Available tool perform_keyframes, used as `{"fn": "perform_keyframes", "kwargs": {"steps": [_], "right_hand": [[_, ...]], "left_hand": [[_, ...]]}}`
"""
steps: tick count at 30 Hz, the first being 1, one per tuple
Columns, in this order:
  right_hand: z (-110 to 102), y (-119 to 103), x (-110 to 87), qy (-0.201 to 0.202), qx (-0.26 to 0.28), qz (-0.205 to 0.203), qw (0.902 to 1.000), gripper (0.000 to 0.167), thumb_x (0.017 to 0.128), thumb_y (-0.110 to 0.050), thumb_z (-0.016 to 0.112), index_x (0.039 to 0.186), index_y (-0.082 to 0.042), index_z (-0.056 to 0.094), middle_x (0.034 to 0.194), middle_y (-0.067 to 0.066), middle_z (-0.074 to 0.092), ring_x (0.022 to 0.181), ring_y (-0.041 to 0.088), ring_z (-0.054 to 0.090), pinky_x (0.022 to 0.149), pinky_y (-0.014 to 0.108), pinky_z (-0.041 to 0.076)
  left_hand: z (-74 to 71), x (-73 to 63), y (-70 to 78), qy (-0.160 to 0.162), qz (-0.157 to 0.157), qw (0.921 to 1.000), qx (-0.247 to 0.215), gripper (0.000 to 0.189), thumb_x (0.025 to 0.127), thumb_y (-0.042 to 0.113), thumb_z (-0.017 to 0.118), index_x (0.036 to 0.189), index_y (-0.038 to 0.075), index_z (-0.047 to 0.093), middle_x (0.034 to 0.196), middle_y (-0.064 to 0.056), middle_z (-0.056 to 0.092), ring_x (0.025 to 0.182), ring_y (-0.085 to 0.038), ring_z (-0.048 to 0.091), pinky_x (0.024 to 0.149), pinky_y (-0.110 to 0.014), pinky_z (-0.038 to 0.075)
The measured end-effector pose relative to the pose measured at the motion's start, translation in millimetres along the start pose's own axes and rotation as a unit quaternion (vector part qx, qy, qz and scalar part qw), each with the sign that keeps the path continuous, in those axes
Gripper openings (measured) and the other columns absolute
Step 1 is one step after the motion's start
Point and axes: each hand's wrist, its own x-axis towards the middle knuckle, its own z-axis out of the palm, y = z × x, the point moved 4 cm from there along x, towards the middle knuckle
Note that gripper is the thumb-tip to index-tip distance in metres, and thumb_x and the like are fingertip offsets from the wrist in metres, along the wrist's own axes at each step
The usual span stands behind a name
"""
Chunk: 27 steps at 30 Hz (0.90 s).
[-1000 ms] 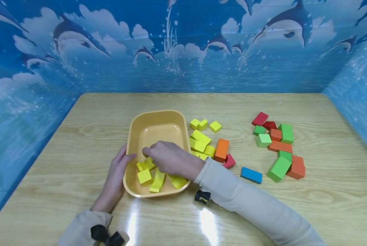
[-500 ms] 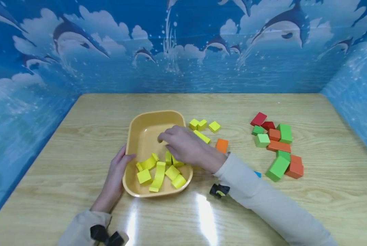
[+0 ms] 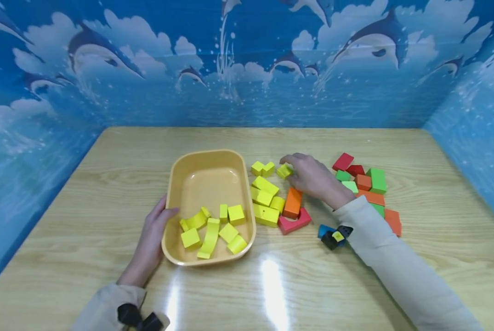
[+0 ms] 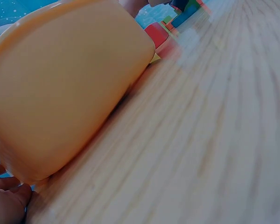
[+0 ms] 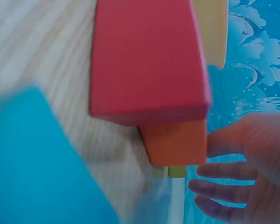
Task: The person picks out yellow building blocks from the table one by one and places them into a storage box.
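Observation:
My left hand (image 3: 149,236) holds the light-orange plastic tub (image 3: 207,158) at its left wall, thumb over the rim and fingers outside. Several yellow wooden blocks (image 3: 210,238) lie in the tub's near half. Over the table right of the tub, my right hand (image 3: 315,179) reaches around a small yellow cube (image 3: 284,172), fingers extended and spread in the right wrist view. Whether they touch the cube cannot be told. Two small yellow blocks (image 3: 262,168) stand just left of it. Larger yellow blocks (image 3: 265,185) lie against the tub's right side.
An orange block (image 3: 292,202) and a red arch block (image 3: 295,221) lie below my right hand. A blue block (image 3: 323,230) sits partly behind the wrist camera. Red, green and orange blocks (image 3: 377,180) cluster at the right, partly covered by my forearm. A dolphin-print backdrop (image 3: 247,92) encloses the table.
My right hand has moved out of the tub, rightward to the small yellow cube on the table. Blocks it covered in the tub now show. The left hand keeps its hold on the tub.

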Motion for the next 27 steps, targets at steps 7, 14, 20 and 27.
{"fn": "perform_keyframes", "kwargs": {"steps": [7, 14, 20, 27], "right_hand": [[13, 2, 5.1, -0.031, -0.02, 0.023, 0.999, 0.043, 0.091, -0.005, 0.063, 0.133, -0.005, 0.057, 0.124, 0.018, 0.058, 0.109, 0.033, 0.057, 0.09, 0.049, 0.052], [13, 2, 6.1, -0.021, -0.027, 0.02, 0.9992, 0.042, 0.09, -0.005, 0.064, 0.132, -0.006, 0.058, 0.119, 0.018, 0.061, 0.103, 0.032, 0.059, 0.087, 0.047, 0.053], [14, 1, 5.6, -0.027, -0.028, 0.028, 0.9988, 0.042, 0.091, -0.006, 0.064, 0.132, -0.007, 0.058, 0.119, 0.017, 0.061, 0.102, 0.031, 0.058, 0.088, 0.047, 0.053], [15, 0, 4.6, -0.028, -0.029, 0.033, 0.9986, 0.041, 0.09, -0.007, 0.066, 0.13, -0.007, 0.059, 0.118, 0.017, 0.061, 0.102, 0.031, 0.058, 0.09, 0.046, 0.052]], "left_hand": [[0.4, 0.3, -2.0, -0.001, 0.002, 1.0, -0.004, 0.059, 0.098, 0.015, 0.041, 0.154, 0.016, 0.024, 0.154, -0.01, 0.031, 0.132, -0.025, 0.041, 0.093, -0.016, 0.046], [-0.1, 0.6, -0.1, -0.003, 0.011, 0.9999, -0.003, 0.059, 0.097, 0.014, 0.041, 0.154, 0.015, 0.025, 0.153, -0.012, 0.034, 0.13, -0.026, 0.043, 0.093, -0.018, 0.047], [-0.6, 0.4, 0.5, -0.003, 0.01, 0.9999, 0.004, 0.059, 0.098, 0.015, 0.041, 0.154, 0.015, 0.025, 0.153, -0.011, 0.033, 0.13, -0.026, 0.042, 0.094, -0.018, 0.046], [-1.0, -0.2, 0.0, -0.001, 0.009, 0.9999, 0.007, 0.059, 0.098, 0.015, 0.041, 0.154, 0.016, 0.025, 0.153, -0.011, 0.033, 0.13, -0.026, 0.042, 0.095, -0.019, 0.046]]}}
